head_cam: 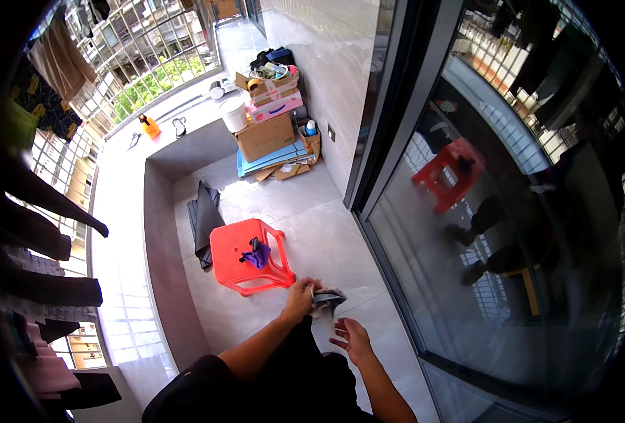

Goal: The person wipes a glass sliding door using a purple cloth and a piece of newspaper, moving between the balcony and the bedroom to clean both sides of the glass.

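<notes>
My left hand (300, 301) is closed around a crumpled grey and dark cloth (327, 302), held above the tiled floor just in front of my knees. My right hand (352, 339) is a little below and to the right of the cloth, fingers apart, with nothing in it. Beyond my left hand stands a red plastic stool (228, 264). On its seat lies a small purple and black cloth item (257, 255), whose exact kind I cannot tell.
Dark folded mats (205, 222) lie behind the stool. Cardboard boxes (266, 138) and a white bucket (233, 113) are stacked by the wall. An orange bottle (149, 127) stands on the ledge. A sliding glass door (450, 285) is on the right; clothes hang at left.
</notes>
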`<state>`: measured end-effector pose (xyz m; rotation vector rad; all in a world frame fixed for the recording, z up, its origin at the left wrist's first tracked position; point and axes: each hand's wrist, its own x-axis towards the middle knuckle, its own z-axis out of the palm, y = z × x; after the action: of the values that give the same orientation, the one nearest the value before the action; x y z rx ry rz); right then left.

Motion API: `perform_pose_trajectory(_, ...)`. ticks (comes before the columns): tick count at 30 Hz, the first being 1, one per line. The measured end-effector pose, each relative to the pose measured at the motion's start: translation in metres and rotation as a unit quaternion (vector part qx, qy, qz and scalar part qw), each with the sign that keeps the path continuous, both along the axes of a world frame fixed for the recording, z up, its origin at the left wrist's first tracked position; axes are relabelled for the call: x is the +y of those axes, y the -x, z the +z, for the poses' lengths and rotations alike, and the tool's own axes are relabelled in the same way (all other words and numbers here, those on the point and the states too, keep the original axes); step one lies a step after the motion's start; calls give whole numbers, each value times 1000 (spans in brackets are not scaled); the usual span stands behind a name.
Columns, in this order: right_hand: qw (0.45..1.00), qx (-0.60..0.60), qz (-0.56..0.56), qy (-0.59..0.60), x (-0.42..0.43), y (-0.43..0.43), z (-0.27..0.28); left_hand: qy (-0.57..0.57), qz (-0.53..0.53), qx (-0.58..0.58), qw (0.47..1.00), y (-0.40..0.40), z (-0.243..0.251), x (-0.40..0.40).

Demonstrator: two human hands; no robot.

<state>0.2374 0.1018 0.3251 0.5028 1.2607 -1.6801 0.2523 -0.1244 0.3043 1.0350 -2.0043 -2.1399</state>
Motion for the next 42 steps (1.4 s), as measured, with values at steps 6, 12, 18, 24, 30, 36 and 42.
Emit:
perform_pose_trajectory(6,997,24,55,-51,-26,39,0,45,244,14,969,30,-50,-118)
perform_pose_trajectory(12,993,-120,-1,-5,-108,146,-15,-28,182,-53,981,157,-49,-172)
perform_pose_trajectory(18,987,-131,56,73,-267,296,-12,125,24,103,986,277,19,-188)
perform_pose_trajectory(24,994,-82,66,12,-342,384,-32,120,-114,99,981,309,31,-251)
perform_pose_trajectory(30,989,-83,123,-13,-415,429,-52,267,-107,-15,958,349,22,-322)
perform_pose_trajectory(36,983,-151,53,94,-472,479,-52,182,-13,-55,982,400,-47,-393)
perform_pose_trajectory(42,993,-77,62,-67,-453,514,-78,218,86,-159,959,502,-211,-496)
